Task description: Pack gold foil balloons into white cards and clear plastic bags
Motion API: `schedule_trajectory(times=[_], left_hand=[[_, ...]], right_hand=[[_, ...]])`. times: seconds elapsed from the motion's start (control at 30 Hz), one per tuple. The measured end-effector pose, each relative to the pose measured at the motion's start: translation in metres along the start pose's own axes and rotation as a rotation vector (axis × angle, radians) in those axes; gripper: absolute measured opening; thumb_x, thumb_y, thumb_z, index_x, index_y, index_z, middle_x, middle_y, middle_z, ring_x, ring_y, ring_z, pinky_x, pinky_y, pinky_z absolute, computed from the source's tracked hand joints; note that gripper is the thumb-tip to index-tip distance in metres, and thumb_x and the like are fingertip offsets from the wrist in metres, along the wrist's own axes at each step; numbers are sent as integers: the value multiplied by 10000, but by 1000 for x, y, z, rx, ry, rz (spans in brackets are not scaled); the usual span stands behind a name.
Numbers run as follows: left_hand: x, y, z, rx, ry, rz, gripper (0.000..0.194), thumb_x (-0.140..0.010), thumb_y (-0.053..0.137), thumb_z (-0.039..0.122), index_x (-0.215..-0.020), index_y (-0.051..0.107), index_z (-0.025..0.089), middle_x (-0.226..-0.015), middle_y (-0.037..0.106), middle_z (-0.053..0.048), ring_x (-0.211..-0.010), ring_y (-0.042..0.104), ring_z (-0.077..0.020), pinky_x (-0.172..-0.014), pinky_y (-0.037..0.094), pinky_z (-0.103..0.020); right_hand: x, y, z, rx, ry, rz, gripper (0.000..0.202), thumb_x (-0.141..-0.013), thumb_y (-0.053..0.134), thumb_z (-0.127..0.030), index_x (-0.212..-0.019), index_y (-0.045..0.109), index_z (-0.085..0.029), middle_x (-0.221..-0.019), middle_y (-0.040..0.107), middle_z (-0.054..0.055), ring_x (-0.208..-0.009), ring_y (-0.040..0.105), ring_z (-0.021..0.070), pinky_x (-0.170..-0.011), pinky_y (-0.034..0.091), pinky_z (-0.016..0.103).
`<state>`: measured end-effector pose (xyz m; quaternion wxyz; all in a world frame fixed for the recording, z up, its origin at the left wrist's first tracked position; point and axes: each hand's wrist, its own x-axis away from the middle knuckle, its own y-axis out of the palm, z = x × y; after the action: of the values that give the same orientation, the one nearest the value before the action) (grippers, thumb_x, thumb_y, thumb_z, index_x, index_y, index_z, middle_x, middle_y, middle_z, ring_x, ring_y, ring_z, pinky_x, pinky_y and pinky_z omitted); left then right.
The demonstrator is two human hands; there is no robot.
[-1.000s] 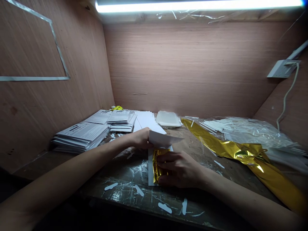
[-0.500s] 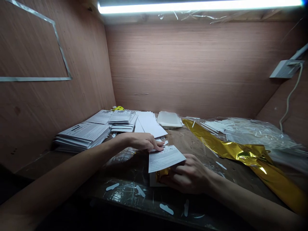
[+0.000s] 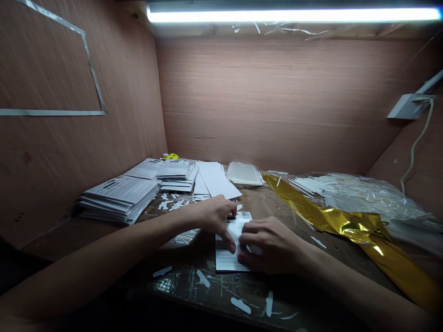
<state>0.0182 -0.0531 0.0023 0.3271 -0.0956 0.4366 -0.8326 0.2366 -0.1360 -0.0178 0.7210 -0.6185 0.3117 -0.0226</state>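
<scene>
A white printed card (image 3: pixel 224 260) with a barcode at its far end lies flat on the table between my hands. My left hand (image 3: pixel 218 221) reaches over its left side, thumb and fingers apart, the thumb resting on the print. My right hand (image 3: pixel 268 244) covers the card's right part, with bent fingers smeared by motion. Whether those fingers pinch anything cannot be made out. White hang-tab pieces (image 3: pixel 240 305) lie scattered near the table's front edge. No gold foil shows at the card now.
Stacks of printed cards (image 3: pixel 121 196) stand at the left, with plain white sheets (image 3: pixel 216 180) and a pale plastic tray (image 3: pixel 244 174) behind. Gold foil (image 3: pixel 346 223) stretches along the right side. Beyond it are white sticks (image 3: pixel 308 185) and clear plastic bags (image 3: pixel 377 198).
The card's raised upper panel has come down flat, hiding the gold foil under it. My left hand has spread its thumb over the card; my right hand has moved onto its top.
</scene>
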Motion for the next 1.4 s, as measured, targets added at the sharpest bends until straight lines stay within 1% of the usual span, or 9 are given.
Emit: schedule_trajectory(times=[0.17,0.27,0.37,0.5,0.63,0.8,0.93,1.1,1.4], left_hand=[[-6,3,-12,-90,-69,82,934,-368,988,420,-1206,663,166,-1113,714,-132,-1019,658,-331,-756,474,-303],[-11,-1,-25,95,-190,115,726,-441,971,405,-1068,735,126,-1050,741,-139,-966,680,-314,-739,497,-319],[-16,-7,-33,503,-226,124,410,-618,906,350,-909,773,93,-880,764,-111,-753,697,-225,-651,514,-299],[-22,-4,-30,959,-317,419,236,-687,884,218,-815,764,61,-762,760,-119,-619,687,-185,-597,557,-302],[-27,10,-22,1125,-313,533,164,-770,830,182,-875,748,86,-809,768,-113,-690,723,-202,-690,620,-374],[-29,16,-17,1150,-278,630,137,-772,817,180,-842,723,109,-804,751,-77,-709,707,-159,-716,611,-317],[-25,3,-20,967,-229,544,119,-683,800,148,-754,721,94,-730,700,-65,-624,642,-138,-568,522,-249],[-21,-6,-25,651,-126,485,90,-639,661,130,-568,606,128,-538,467,49,-475,379,-51,-447,246,-195],[-21,-5,-25,541,-72,342,118,-590,628,137,-601,512,152,-601,452,52,-547,416,-77,-526,285,-220]], right_hand=[[4,6,25,-219,180,-115,301,-883,716,-530,-1030,756,-271,-1098,676,68,-967,649,203,-825,531,341],[10,12,39,-257,275,-35,659,-772,808,-580,-1357,624,-338,-1425,522,119,-1271,540,308,-999,517,483],[15,17,53,-387,475,134,1022,-692,879,-527,-1556,387,-292,-1475,485,178,-1211,584,326,-976,541,548],[14,16,65,-753,850,445,647,-728,858,-481,-1266,677,-171,-1072,721,135,-834,685,245,-760,611,465],[12,15,67,-1118,952,778,463,-665,904,-472,-973,751,-162,-946,746,96,-816,687,227,-747,597,389],[10,19,63,-1326,943,462,512,-710,869,-515,-1033,711,-151,-858,733,81,-689,666,195,-617,565,329],[9,15,62,-1183,910,451,478,-738,834,-539,-1002,702,-162,-706,678,46,-605,612,178,-548,516,298],[13,17,68,-1171,895,361,464,-764,803,-549,-974,699,-147,-673,647,18,-549,543,142,-521,454,277],[20,28,79,-1183,862,359,470,-754,821,-514,-1028,721,-145,-912,729,58,-739,630,173,-687,507,296]])
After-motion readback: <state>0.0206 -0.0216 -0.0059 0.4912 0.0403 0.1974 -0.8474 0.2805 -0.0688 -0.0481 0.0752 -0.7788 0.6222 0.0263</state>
